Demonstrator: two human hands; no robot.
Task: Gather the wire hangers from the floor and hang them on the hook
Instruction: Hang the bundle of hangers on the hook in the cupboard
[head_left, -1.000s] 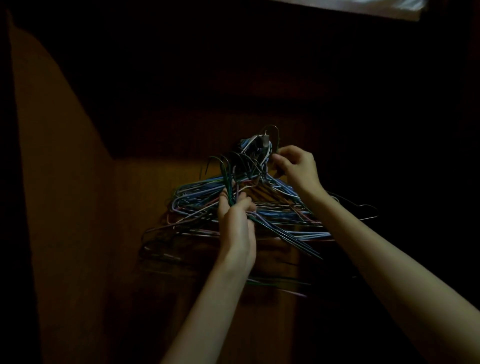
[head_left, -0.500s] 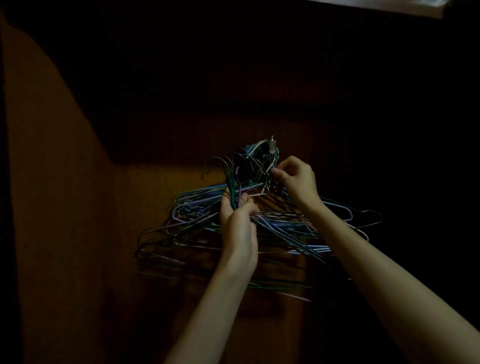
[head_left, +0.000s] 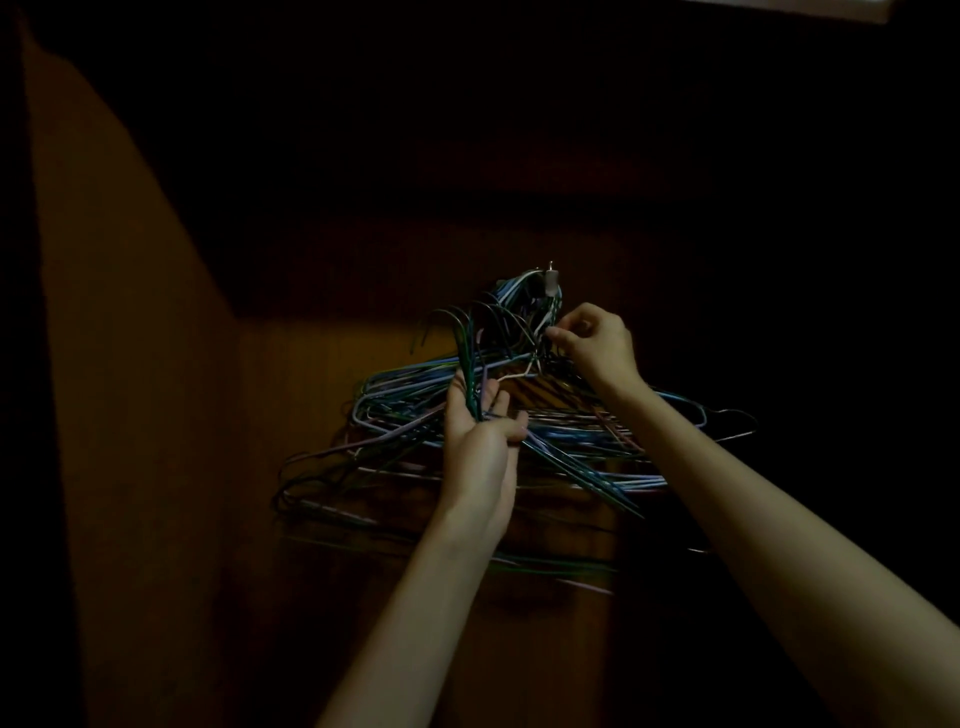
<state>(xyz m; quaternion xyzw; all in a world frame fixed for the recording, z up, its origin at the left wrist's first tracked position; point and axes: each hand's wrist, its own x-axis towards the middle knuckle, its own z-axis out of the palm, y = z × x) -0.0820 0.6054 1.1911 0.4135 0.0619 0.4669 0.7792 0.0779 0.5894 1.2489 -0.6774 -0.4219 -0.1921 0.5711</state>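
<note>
Both arms stretched up and forward, hands raised close together.

The left hand (head_left: 480, 441) has its fingers curled round thin wires, palm facing the camera; the right hand (head_left: 597, 343), higher, pinches with fingertips (head_left: 555, 332) drawn together, wrist bent.

V. dim, warm orange cast. Light falls w/ a slanted edge on the wood panel (head_left: 130, 364) at left; upper half & right side nearly black. Grainy, soft detail.
</note>
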